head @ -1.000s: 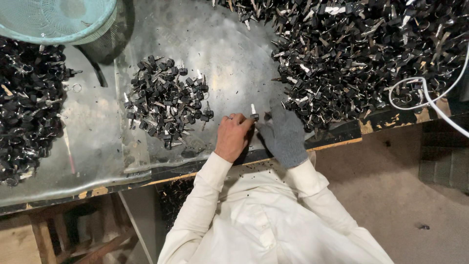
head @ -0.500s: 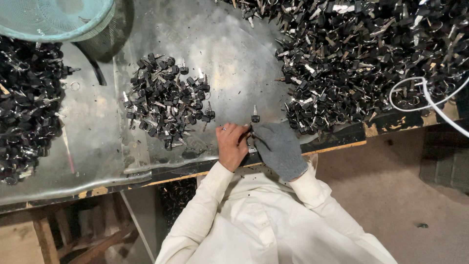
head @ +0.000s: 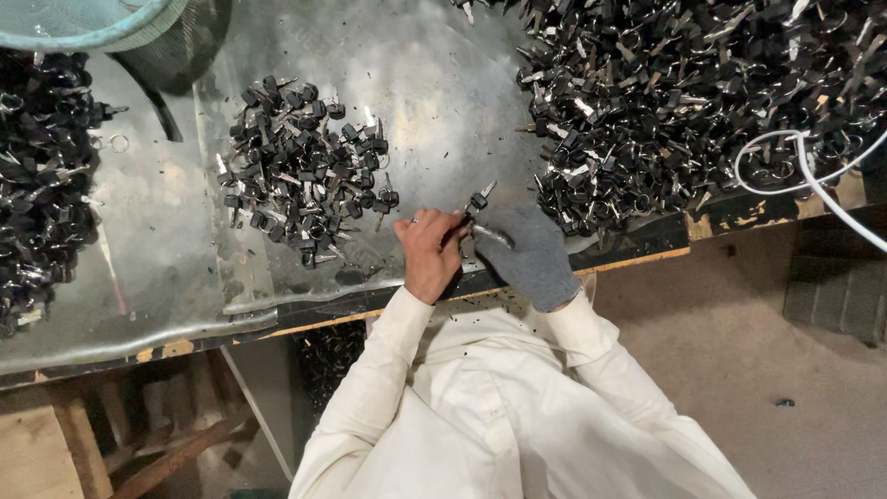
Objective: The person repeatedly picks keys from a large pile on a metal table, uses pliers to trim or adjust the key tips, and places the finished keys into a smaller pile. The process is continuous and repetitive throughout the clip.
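Observation:
My left hand (head: pixel 430 254) is bare, with a ring on one finger, and pinches a small black-headed key (head: pixel 479 200) that points up and away from me. My right hand (head: pixel 525 256), in a grey glove, touches the left hand and is closed around a thin shiny metal piece (head: pixel 492 236) just below that key. Both hands rest on the near edge of a dented metal sheet (head: pixel 176 277). A loose pile of black-headed keys (head: pixel 300 176) lies just left of my hands. A much larger heap of keys (head: pixel 684 102) fills the right side.
A third heap of keys (head: pixel 37 194) lies at the far left. A teal basin (head: pixel 83 23) stands at the top left corner. A white cable (head: pixel 813 176) loops over the right heap. Below the bench's wooden edge (head: pixel 637 263) are my white sleeves and the floor.
My hands stay together at the sheet's near edge. The key between them now sticks out farther and tilts to the right.

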